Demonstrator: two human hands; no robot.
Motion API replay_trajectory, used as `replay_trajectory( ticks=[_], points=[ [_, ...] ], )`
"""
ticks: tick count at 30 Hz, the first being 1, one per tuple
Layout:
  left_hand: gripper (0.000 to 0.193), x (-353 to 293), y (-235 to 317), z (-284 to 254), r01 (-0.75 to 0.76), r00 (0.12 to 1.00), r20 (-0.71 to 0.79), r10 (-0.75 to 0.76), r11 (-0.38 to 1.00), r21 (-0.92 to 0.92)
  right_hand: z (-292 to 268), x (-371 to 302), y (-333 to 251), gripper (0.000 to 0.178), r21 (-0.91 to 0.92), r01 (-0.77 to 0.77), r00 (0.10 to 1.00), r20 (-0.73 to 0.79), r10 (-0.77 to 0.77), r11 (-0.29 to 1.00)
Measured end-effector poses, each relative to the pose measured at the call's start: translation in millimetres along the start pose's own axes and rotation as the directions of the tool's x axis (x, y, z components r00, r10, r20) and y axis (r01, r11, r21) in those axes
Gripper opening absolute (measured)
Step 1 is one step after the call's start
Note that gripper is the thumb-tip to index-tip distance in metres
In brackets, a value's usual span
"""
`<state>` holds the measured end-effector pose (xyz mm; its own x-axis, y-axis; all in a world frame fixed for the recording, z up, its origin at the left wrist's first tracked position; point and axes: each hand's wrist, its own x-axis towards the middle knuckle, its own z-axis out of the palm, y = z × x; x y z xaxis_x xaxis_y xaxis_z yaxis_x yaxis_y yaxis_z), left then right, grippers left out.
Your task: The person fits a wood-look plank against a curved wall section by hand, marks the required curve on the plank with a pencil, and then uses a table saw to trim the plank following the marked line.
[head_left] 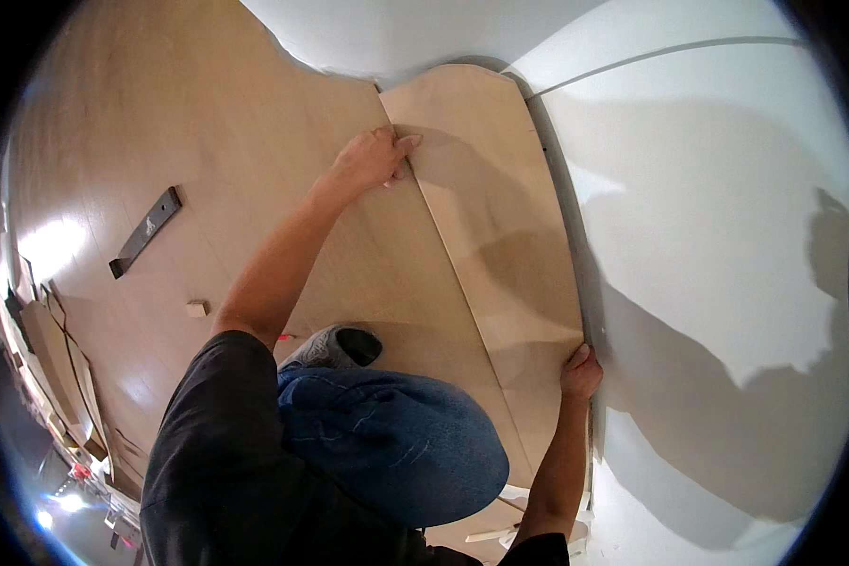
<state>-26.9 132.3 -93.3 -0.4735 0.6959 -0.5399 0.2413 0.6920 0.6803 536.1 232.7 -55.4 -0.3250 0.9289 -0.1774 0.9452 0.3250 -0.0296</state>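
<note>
The last floor plank [500, 245] lies along the wall [707, 236] at the floor's edge. The left hand [373, 158] presses flat on its seam, fingers together; the right hand [581, 371] seems hooked over the wall-side edge. Keep pressure even so the joint seats fully.

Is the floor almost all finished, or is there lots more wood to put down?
Most of it looks laid: pale planks cover the wide area to the left. In hand is the last plank along the white wall: the left hand presses its seam, the right hand its wall edge. A dark flat bar and a small block lie loose.
</note>
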Motion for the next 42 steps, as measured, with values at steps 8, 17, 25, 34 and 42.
replay_trajectory(
  ticks=[8, 17, 25, 34, 42],
  points=[
    [0.048, 8, -1, 2, -0.064, 0.998, -0.004, 0.065, 0.988, 0.138, 10, 7, 15, 0.047, -0.023, 0.078, 0.997, -0.025, -0.078, 0.997],
    [0.047, 16, -9, 8, -0.088, 0.996, 0.03, 0.083, 0.974, 0.208, 8, 9, 22, 0.046, -0.086, 0.09, 0.99, -0.096, -0.099, 0.992],
    [0.031, 2, 17, 7, 0.072, 0.996, 0.014, -0.083, 0.92, 0.385, 10, 15, 21, 0.051, -0.113, 0.038, 0.999, 0.012, -0.037, 0.993],
    [0.035, -4, 118, 110, -0.811, 0.289, 0.079, 0.954, 0.2, 0.55, 17, 17, 30, 0.051, -0.077, 0.094, 0.995, 0.028, -0.092, 0.993],
    [0.037, 26, 113, 143, -0.835, 0.324, 0.136, 0.936, 0.216, 0.507, 9, 33, 11, 0.057, -0.173, -0.071, 0.968, 0.225, 0.109, 0.982]
  ],
)
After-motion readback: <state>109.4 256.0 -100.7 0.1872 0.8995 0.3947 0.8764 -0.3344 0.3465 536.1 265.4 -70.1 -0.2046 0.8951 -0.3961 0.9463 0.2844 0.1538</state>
